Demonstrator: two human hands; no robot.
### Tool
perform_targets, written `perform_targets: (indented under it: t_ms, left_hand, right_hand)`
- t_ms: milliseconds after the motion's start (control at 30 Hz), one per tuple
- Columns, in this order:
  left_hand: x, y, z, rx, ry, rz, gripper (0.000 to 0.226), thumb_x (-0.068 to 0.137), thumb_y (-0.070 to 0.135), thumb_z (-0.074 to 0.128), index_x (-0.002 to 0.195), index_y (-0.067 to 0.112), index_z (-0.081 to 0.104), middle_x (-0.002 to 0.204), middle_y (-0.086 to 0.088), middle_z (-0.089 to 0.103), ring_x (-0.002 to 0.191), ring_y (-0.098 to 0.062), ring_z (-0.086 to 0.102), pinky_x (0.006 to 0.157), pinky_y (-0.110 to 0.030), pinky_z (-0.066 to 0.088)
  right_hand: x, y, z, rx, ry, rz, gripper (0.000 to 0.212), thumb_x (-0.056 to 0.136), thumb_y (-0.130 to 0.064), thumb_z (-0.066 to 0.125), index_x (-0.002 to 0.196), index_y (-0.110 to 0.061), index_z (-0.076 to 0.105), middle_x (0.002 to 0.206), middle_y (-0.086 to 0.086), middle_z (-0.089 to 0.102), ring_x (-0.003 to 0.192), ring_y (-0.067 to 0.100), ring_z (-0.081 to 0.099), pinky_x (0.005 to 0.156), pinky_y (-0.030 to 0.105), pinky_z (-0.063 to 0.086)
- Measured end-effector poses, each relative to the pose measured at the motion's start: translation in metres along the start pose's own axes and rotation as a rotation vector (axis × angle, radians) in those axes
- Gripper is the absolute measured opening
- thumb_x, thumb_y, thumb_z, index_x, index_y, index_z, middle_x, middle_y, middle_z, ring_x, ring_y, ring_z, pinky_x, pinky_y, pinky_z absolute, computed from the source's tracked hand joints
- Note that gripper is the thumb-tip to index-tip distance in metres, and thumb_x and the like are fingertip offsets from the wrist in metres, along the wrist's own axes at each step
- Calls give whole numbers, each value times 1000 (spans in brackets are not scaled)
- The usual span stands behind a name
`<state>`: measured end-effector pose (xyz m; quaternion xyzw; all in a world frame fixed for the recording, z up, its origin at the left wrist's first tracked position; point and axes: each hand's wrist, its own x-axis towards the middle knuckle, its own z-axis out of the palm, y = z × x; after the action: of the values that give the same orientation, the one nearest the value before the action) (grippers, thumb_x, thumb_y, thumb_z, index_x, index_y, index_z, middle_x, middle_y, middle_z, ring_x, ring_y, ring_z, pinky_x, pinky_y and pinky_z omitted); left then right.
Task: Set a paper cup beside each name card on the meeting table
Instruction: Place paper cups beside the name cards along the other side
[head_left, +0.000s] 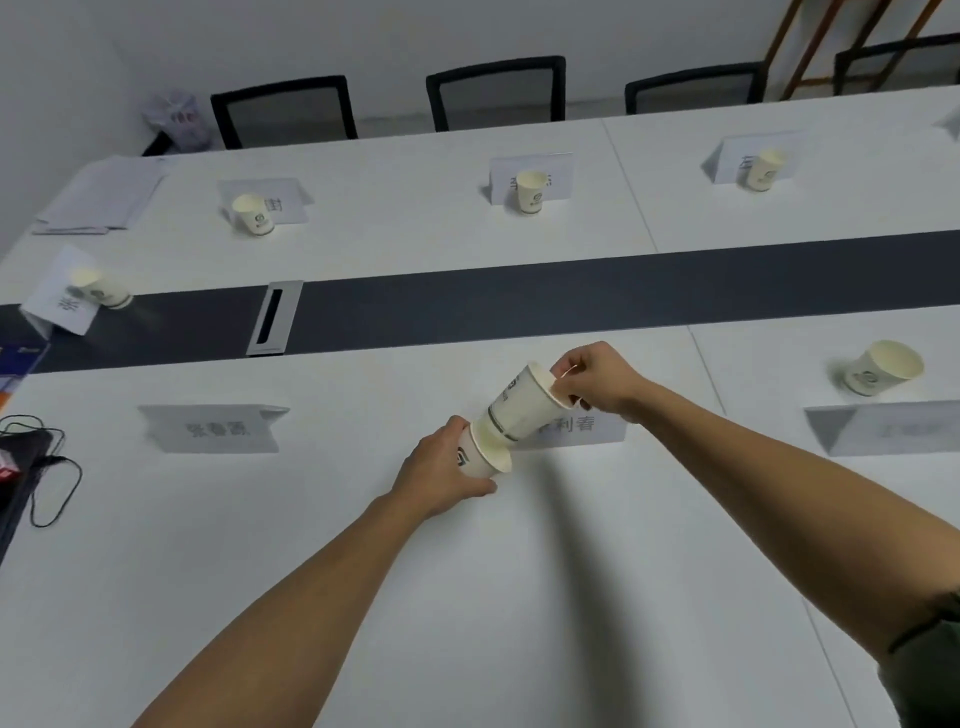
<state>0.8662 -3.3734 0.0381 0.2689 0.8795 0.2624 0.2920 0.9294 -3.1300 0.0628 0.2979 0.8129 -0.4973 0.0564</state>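
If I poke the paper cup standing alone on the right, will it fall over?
Probably. The cup looks empty, so it is likely light and would slide or tip at a poke. It is narrower at the base than at the rim, so it may topple easily, then roll in a curve. Its paper wall would likely dent if squeezed.

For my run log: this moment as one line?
left hand: grips bottom white paper cup | right hand: pinches rim of nested white cup stack | near-left white folded name card: no cup beside it
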Motion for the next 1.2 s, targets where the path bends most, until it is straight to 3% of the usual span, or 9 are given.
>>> perform_targets:
  t_ms: [100, 167, 333, 633, 767, 900, 1200]
  left_hand:
    - [6, -12, 3, 6, -12, -41, 64, 64, 36, 87, 113, 24, 46, 108, 2, 59, 95, -23, 58, 81, -40, 54]
    - [7, -19, 8, 6, -23, -69, 65, 64, 37, 86, 114, 25, 46, 107, 2, 58, 94, -23, 58, 80, -39, 53]
    - [6, -39, 23, -7, -33, -126, 67, 64, 36, 87, 117, 24, 48, 107, 5, 59, 93, -20, 57, 79, -35, 51]
    - [1, -62, 29, -16, -23, -196, 73, 63, 38, 87, 123, 26, 47, 113, 4, 60, 98, -21, 58, 84, -37, 52]
    - [-13, -62, 21, -36, 25, -192, 75, 64, 37, 87, 125, 27, 45, 114, 4, 59, 99, -21, 58, 84, -36, 52]
    - [-39, -65, 5, -77, 84, -197, 75, 66, 36, 86, 126, 25, 41, 114, 4, 57, 99, -20, 58, 81, -33, 51]
    - [-165, -138, -53, -156, 302, -206, 72, 66, 35, 86, 127, 25, 48, 117, 4, 57, 106, -20, 56, 92, -40, 51]
  right_hand:
    - [31, 4, -19, 24, 222, 43, 6, 82, -1, 68, 83, -7, 66, 87, 12, 66, 69, 22, 64, 50, 24, 46]
    - [51, 11, -21, -20, 309, 80, 8, 82, -4, 69, 88, -7, 65, 91, 12, 66, 77, 27, 68, 57, 29, 54]
    - [96, 41, -2, -129, 330, 213, 15, 82, -7, 69, 97, -6, 68, 96, 16, 71, 86, 34, 70, 79, 44, 60]
    - [113, 55, 12, -114, 294, 323, 23, 82, -14, 74, 103, -6, 69, 96, 15, 74, 87, 34, 71, 85, 42, 59]
    - [94, 34, 6, -236, 334, 272, 36, 86, -23, 72, 118, -9, 63, 112, 13, 67, 99, 34, 64, 76, 33, 47]
    - [65, 1, 20, -292, 314, 148, 33, 87, -28, 67, 117, -15, 66, 114, 8, 68, 101, 31, 63, 76, 33, 47]
    - [-25, -97, 161, -378, 45, -125, 20, 84, -31, 67, 98, -17, 71, 94, 3, 72, 84, 24, 68, 74, 32, 54]
